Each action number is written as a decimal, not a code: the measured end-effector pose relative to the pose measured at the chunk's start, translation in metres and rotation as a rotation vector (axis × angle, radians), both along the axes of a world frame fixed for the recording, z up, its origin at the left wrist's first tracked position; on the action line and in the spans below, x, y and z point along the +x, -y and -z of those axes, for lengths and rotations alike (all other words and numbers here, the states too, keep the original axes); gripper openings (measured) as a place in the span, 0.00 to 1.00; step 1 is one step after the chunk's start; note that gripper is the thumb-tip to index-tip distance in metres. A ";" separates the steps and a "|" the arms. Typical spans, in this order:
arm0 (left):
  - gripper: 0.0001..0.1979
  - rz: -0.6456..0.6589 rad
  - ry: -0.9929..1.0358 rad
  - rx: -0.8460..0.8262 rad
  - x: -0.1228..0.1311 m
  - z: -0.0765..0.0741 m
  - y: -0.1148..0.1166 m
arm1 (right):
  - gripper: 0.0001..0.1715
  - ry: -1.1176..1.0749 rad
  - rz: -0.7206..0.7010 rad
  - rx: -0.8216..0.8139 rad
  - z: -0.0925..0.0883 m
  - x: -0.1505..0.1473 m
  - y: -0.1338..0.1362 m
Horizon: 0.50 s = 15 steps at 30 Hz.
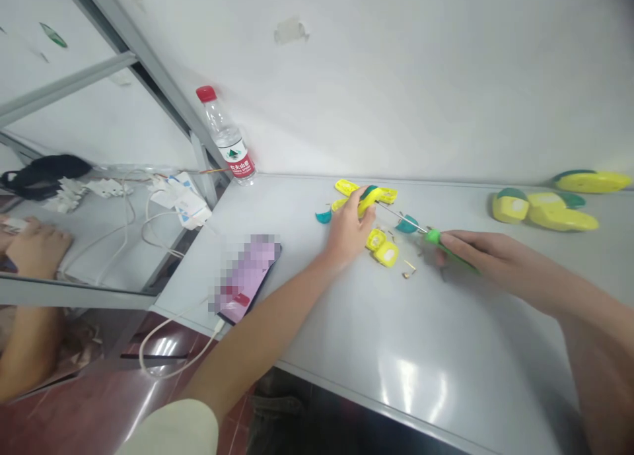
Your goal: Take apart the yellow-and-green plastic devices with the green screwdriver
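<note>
The left hand (349, 236) is hiding part of the yellow-and-teal plastic casing (369, 201) its fingers are pinching above the counter (307, 316). The right hand (478, 250) is curling its fingers around a green-handled screwdriver (432, 236), its metal shaft pointing at the casing, tip contact being unclear. Pixelation is obscuring the phone (260, 270). The bottle's label (238, 159) is showing 农夫山. Rounded yellow shells (386, 253) are lying nearby.

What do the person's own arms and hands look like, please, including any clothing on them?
The left hand and right hand wear no gloves. Both forearms show bare, with no watch visible. A plain, pale cream sleeve covers the left upper arm; no sleeve shows on the right.
</note>
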<state>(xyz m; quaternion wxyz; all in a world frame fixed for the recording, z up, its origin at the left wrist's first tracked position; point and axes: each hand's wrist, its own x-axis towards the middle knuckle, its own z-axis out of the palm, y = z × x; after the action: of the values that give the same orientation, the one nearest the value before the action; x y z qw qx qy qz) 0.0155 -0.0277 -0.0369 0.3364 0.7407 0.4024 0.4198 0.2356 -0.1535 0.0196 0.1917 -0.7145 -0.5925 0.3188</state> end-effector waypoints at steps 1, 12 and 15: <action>0.19 0.006 -0.006 0.001 0.000 0.000 0.000 | 0.30 -0.029 0.008 -0.035 0.000 0.001 0.000; 0.20 0.029 -0.070 0.001 -0.001 -0.009 0.004 | 0.36 -0.125 0.086 0.002 0.010 -0.002 -0.003; 0.20 0.034 -0.070 -0.005 0.000 -0.009 0.005 | 0.34 -0.054 0.024 0.016 0.007 -0.004 -0.003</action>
<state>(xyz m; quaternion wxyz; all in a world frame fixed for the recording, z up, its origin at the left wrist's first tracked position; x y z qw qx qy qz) 0.0150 -0.0323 -0.0279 0.3310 0.7609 0.4021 0.3870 0.2313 -0.1508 0.0130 0.2171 -0.7112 -0.5809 0.3310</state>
